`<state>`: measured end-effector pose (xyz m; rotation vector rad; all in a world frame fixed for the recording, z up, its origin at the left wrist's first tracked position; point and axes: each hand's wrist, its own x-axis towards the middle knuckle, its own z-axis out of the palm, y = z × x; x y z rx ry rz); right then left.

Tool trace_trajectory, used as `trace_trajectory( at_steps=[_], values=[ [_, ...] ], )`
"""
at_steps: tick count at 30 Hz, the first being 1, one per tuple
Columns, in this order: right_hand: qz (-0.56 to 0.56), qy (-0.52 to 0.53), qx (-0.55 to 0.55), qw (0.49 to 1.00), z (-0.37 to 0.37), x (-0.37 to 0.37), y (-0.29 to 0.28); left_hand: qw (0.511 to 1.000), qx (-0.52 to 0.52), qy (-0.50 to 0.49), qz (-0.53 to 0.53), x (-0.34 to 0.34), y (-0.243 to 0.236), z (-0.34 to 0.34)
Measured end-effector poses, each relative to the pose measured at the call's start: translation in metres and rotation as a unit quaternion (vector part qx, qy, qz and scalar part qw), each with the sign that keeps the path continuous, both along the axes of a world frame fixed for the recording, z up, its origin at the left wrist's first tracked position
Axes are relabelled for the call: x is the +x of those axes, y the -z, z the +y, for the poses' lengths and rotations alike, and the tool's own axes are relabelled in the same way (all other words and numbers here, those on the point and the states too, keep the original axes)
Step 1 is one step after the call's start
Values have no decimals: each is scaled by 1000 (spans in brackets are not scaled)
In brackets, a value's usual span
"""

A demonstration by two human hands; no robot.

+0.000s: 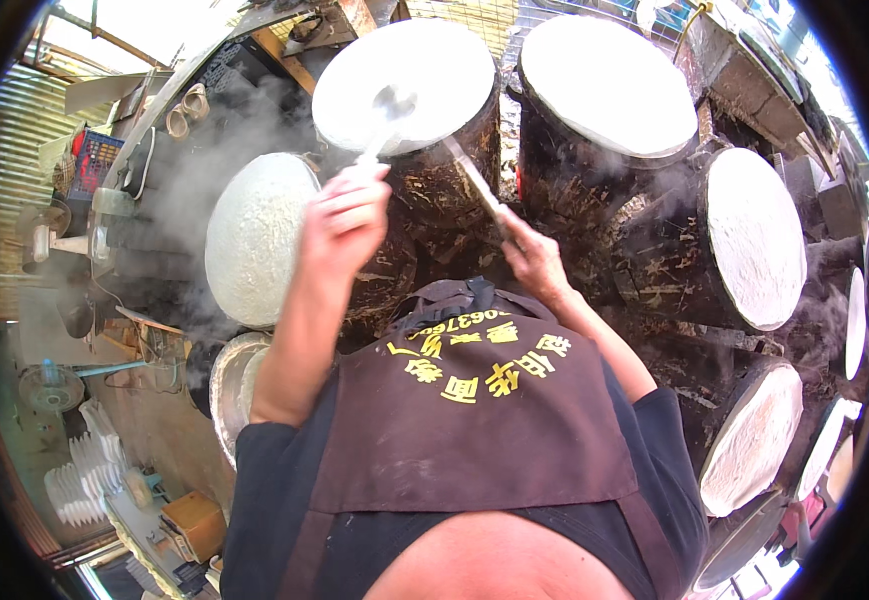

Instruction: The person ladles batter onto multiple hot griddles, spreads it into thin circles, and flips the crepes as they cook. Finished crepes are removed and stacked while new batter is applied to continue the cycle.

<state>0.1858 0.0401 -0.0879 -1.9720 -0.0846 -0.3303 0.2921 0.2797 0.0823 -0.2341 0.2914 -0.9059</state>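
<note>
In front of me stands a dark, scorched drum [460,170] with a broad, round white top [435,60]. My left hand [348,215] is wrapped round the pale handle of a spoon-like tool [392,105], whose rounded metal head lies over that top; motion blurs it, so I cannot tell if it touches. Gripped in my right hand [535,255] is a slim, light-coloured stick [477,180], slanting up and left to the near rim of the same drum. Its far tip ends at the edge of the white top.
More dark drums with white tops crowd around: a round one [260,240] at left, another [610,85] at far right, a third [755,240] on the right. Steam [190,170] drifts at left. A fan [52,387] and stacked white containers [85,470] stand lower left.
</note>
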Motion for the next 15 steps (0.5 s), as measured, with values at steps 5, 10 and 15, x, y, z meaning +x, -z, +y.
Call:
trace_trajectory(
  at_steps=[5, 10, 15],
  values=[
    [90, -18, -161, 983, -12, 28, 9, 944, 213, -136, -212, -58, -16, 43],
    [87, -33, -167, 982, -23, 102, -6, 966, 192, -130, -117, -104, -22, 66],
    [167, 26, -230, 958, -81, 219, -29, 959, 224, -134, -114, -123, -18, 55]
  ],
)
